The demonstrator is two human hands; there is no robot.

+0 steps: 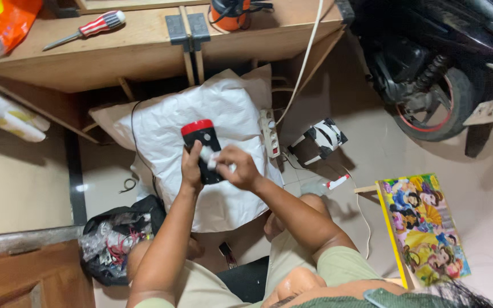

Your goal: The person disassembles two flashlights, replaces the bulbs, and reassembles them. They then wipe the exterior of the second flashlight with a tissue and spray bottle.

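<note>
- The flashlight (203, 149) sits in the left hand (191, 169), above the sheet of paper (201, 142) spread on the floor (24, 194).
- The right hand (239, 168) is just right of the flashlight, touching its side.
- The power strip (270, 133) lies at the paper's right edge, a cable (303, 57) running up from it over the wooden bench (144, 48).
- The screwdriver (87, 28) lies on the bench, near its left end.
- The bag of scraps (115, 236) rests at the paper's lower left corner, beside the left forearm.
- The picture board (423, 228) lies well right of the paper.
- The motorcycle wheel (435, 102) stands behind the picture board, right of the bench.
</note>
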